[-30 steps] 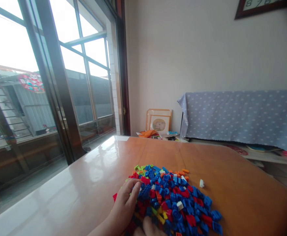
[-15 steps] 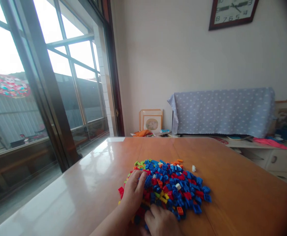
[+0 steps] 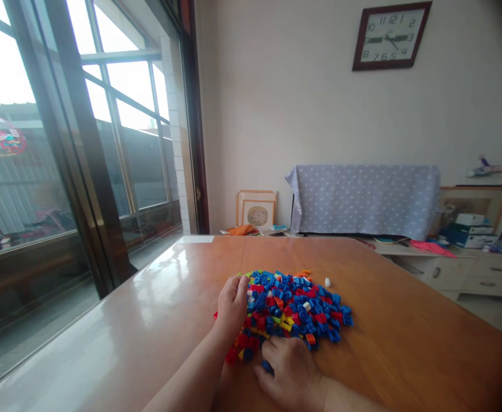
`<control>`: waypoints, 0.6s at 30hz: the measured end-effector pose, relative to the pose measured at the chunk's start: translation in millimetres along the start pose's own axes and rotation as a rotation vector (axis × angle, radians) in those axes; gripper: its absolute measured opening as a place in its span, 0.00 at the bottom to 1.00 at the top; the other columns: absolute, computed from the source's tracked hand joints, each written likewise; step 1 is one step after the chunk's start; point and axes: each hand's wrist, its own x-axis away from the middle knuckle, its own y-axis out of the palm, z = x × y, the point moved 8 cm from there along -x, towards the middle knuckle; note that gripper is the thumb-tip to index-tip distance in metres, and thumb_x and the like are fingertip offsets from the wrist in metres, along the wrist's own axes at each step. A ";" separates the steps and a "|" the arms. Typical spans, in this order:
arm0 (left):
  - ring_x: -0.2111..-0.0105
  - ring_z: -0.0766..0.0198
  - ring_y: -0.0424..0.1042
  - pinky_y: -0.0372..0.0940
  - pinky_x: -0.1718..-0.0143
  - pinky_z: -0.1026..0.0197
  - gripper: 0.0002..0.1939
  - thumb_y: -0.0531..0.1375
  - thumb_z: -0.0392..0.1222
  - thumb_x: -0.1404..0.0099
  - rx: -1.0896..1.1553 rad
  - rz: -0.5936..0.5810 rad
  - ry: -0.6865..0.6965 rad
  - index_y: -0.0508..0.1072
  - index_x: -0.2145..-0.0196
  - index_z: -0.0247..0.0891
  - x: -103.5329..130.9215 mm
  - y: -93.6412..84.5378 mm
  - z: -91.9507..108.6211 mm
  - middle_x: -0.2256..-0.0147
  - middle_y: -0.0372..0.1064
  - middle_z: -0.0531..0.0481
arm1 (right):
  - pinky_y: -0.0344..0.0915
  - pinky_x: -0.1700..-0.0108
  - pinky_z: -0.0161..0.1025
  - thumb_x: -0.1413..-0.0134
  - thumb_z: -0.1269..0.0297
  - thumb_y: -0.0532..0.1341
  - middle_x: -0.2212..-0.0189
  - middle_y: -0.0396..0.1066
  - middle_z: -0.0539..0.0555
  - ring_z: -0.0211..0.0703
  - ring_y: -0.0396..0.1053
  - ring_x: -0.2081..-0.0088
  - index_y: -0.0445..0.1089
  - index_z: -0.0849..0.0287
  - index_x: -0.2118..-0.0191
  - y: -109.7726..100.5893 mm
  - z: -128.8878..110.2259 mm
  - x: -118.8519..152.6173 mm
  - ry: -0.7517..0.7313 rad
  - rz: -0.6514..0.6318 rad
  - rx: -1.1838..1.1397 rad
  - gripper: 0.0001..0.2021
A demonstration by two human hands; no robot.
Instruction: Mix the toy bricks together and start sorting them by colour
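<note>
From a distance, I watched two bare hands over a loose pile of mixed plastic bricks that lay on a glossy table. The left hand rested at the pile's left edge, fingers together and thumb alongside; I could not tell whether they gripped anything. The right hand sat at the pile's near edge, fingers curled, a blue brick beside its thumb; whether they were clamped on it I could not tell.

The likeliest trouble, I judged, was scatter: the curled knuckles could knock an orange brick off the pile's near edge, and the smooth top would let it slide. A brick drawn from low in the pile might bring others tumbling. A white brick, apart from the pile's far right, risked being overlooked, lying clear of both hands.
</note>
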 end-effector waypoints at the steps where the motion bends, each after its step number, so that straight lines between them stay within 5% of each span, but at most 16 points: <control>1: 0.69 0.63 0.66 0.61 0.67 0.63 0.21 0.53 0.56 0.30 0.008 0.001 -0.007 0.71 0.71 0.39 -0.4 0.1 -1.6 0.73 0.66 0.53 | 0.57 0.69 0.36 0.46 0.61 0.63 0.71 0.75 0.50 0.41 0.73 0.70 0.70 0.57 0.70 -0.1 -0.4 0.1 -0.009 0.000 0.002 0.06; 13: 0.66 0.60 0.72 0.65 0.64 0.61 0.22 0.53 0.58 0.31 0.109 0.029 -0.089 0.73 0.69 0.38 -6.3 -5.2 -15.9 0.71 0.72 0.50 | 0.53 0.68 0.37 0.45 0.64 0.62 0.72 0.74 0.50 0.41 0.72 0.69 0.67 0.57 0.71 -3.2 2.2 5.0 -0.043 0.050 -0.042 0.06; 18: 0.65 0.60 0.72 0.65 0.63 0.60 0.22 0.53 0.57 0.30 0.163 0.034 -0.114 0.73 0.69 0.38 -7.7 -6.5 -19.5 0.71 0.72 0.50 | 0.54 0.66 0.35 0.41 0.65 0.59 0.74 0.71 0.48 0.38 0.69 0.70 0.65 0.57 0.72 -24.7 23.8 -5.3 0.031 0.117 -0.093 0.08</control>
